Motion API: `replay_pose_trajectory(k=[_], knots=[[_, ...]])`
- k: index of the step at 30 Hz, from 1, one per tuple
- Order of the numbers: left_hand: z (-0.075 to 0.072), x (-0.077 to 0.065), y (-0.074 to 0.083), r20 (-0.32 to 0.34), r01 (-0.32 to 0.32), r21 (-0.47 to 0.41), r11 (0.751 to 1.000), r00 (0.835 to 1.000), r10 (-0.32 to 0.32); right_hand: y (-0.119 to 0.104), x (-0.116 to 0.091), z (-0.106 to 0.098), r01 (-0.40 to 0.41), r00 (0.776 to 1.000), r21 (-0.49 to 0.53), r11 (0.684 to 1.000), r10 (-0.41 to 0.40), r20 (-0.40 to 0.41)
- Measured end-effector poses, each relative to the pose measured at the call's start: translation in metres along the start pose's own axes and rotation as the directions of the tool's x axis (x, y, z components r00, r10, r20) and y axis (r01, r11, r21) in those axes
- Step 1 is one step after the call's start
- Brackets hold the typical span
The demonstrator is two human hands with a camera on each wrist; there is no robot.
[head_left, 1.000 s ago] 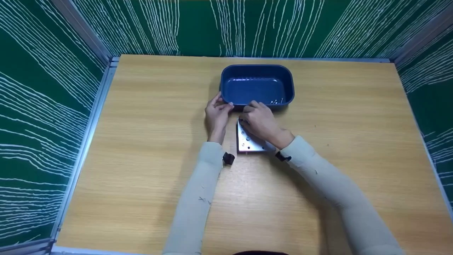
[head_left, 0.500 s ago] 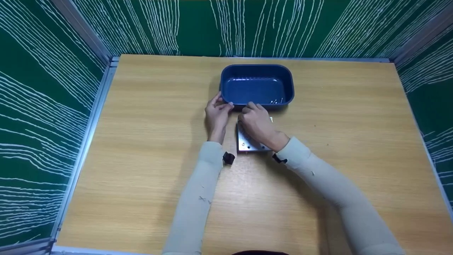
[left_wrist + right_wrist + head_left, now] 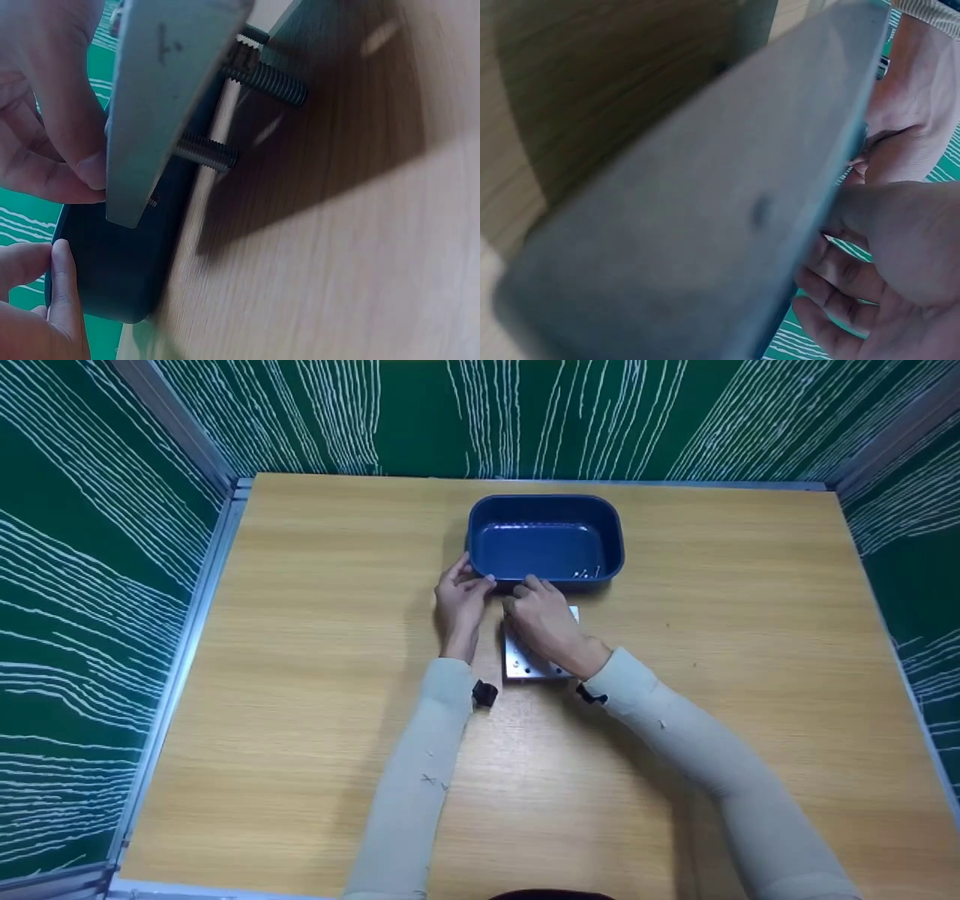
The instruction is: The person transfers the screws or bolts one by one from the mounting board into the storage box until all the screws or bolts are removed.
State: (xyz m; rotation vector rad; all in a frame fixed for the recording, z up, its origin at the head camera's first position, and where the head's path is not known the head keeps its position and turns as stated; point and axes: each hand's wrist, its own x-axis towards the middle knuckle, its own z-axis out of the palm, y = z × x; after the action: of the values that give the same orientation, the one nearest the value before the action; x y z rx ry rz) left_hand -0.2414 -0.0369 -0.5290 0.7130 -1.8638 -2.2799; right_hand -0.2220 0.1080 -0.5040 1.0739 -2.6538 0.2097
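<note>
A silver metal plate with holes (image 3: pixel 551 667) stands raised off the table in front of a blue plastic bin (image 3: pixel 545 502). Threaded bolts (image 3: pixel 270 82) stick out beneath the plate in the left wrist view. My right hand (image 3: pixel 544 619) is over the plate's far left corner, its fingertips pinched together at the top face. Just below those fingertips a small screw (image 3: pixel 154 199) pokes through the underside; its head is hidden by the fingers. With thumb and fingers, my left hand (image 3: pixel 459 607) holds the bin's near left corner.
Several small screws (image 3: pixel 587 574) lie in the near right part of the bin. Green walls with white streaks (image 3: pixel 420 420) enclose the wooden table (image 3: pixel 315 622) at the back and both sides. A metal frame (image 3: pixel 195 607) runs along the left edge.
Over the second, my right hand has shifted slightly left and turned at the wrist, uncovering the plate's far right corner. My left hand and the bin keep their places.
</note>
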Motion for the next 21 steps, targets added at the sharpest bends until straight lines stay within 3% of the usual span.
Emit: replay_pose_trajectory(k=[8,21], knots=[[-0.0002,0.0002,-0.0005,-0.011,0.003,0.060,0.998,1.000,-0.003,0.0034,0.0000,0.0042,0.058,0.998,-0.001,0.998,-0.058,-0.003],[-0.0003,0.0002,-0.0016,-0.004,0.001,0.013,1.000,1.000,-0.001,0.0042,-0.0003,0.0012,0.076,0.997,0.000,0.997,-0.076,0.020]])
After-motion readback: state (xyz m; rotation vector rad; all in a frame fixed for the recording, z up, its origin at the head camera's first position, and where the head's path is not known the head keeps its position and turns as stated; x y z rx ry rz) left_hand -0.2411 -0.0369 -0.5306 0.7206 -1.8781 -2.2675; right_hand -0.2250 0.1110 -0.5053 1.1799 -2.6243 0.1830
